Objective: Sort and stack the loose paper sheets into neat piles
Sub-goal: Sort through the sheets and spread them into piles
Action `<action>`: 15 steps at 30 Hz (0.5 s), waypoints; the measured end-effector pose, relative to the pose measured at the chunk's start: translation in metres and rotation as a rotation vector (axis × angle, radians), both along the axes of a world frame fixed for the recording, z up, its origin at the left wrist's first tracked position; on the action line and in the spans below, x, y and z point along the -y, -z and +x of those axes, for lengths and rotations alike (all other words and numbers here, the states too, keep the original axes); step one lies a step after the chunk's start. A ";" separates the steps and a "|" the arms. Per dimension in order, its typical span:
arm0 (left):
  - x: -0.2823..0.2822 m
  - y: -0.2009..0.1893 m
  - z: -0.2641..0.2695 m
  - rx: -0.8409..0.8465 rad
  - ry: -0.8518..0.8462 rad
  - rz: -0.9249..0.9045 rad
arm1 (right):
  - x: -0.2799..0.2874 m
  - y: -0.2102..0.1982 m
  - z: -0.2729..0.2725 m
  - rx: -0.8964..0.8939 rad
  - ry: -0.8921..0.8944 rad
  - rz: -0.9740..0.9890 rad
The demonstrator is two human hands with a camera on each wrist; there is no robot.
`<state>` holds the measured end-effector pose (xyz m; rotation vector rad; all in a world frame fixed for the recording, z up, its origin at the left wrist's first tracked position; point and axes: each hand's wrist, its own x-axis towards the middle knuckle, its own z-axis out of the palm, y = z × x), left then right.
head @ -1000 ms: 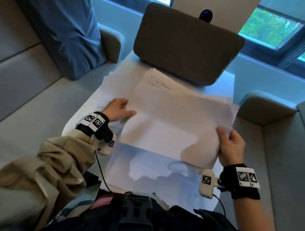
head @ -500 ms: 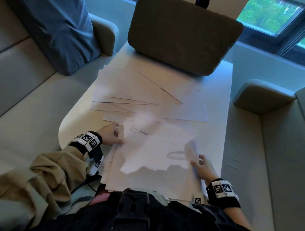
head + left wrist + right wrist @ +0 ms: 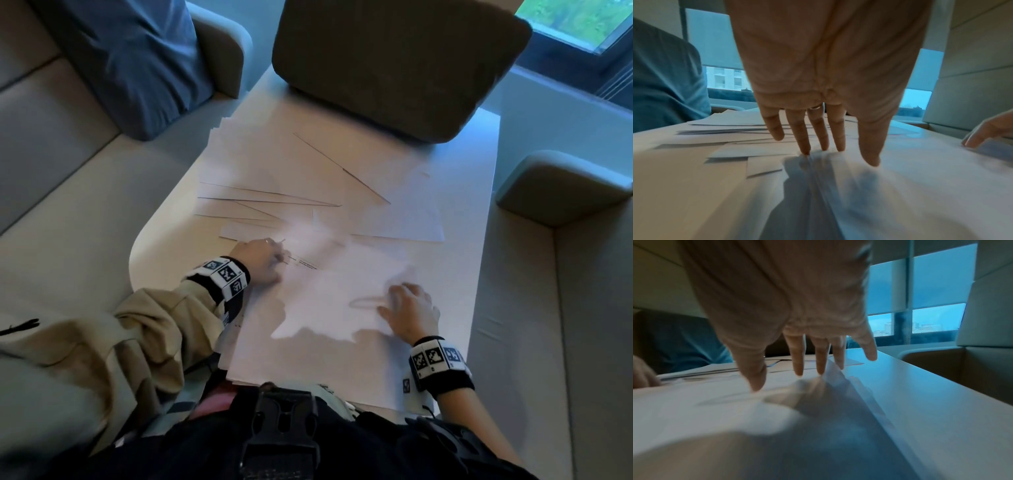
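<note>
1. At 10 o'clock in the head view we see a blue cushion propped on the grey sofa left of the surface.
2. Our beige sleeve comes in from 8 o'clock, a marker band at its wrist.
3. Our left hand lies on the left edge of the near pile. In the left wrist view its fingers are straight and slightly spread, tips down on the paper, and a ring shows on one of them. They grip nothing.
4. The near pile sits at 6 o'clock on the surface, right in front of us, with a few lines of dark print by the left hand. Its edges look roughly squared, though blur hides the detail.
5. The loose sheets lie fanned and overlapping toward 12 o'clock, between the near pile and the brown chair back at the far end of the surface. Their near corners reach the top of the near pile.
6. Our right hand rests on the right part of the near pile at about 4 o'clock. The right wrist view shows its fingers extended and apart, three tips and the thumb touching paper, the little finger lifted. It holds nothing.
7. At 2 o'clock a grey armrest stands beside the surface, and a window shows at the top right corner.
</note>
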<state>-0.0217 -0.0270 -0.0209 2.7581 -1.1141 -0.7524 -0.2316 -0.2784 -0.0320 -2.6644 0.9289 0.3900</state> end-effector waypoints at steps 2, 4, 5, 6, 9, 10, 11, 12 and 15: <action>0.005 0.000 0.012 -0.043 -0.099 -0.066 | 0.006 0.000 0.007 0.149 0.140 0.078; 0.010 0.000 0.025 -0.120 -0.234 -0.171 | 0.014 0.001 0.010 0.173 0.253 0.164; 0.013 0.001 0.032 -0.135 -0.283 -0.204 | 0.016 0.002 0.012 0.114 0.279 0.190; 0.015 0.002 0.041 -0.127 -0.317 -0.214 | 0.019 0.003 0.013 0.045 0.284 0.200; 0.021 0.008 0.068 -0.050 -0.351 -0.219 | 0.020 0.006 0.014 -0.035 0.259 0.170; 0.023 0.011 0.077 -0.015 -0.352 -0.224 | 0.020 0.006 0.014 -0.038 0.253 0.161; 0.025 0.016 0.084 0.018 -0.349 -0.229 | 0.019 0.005 0.014 -0.045 0.251 0.155; 0.027 0.020 0.090 0.047 -0.342 -0.234 | 0.019 0.005 0.015 -0.054 0.251 0.150; 0.041 0.025 0.104 0.142 -0.289 -0.248 | 0.019 0.003 0.014 -0.064 0.254 0.137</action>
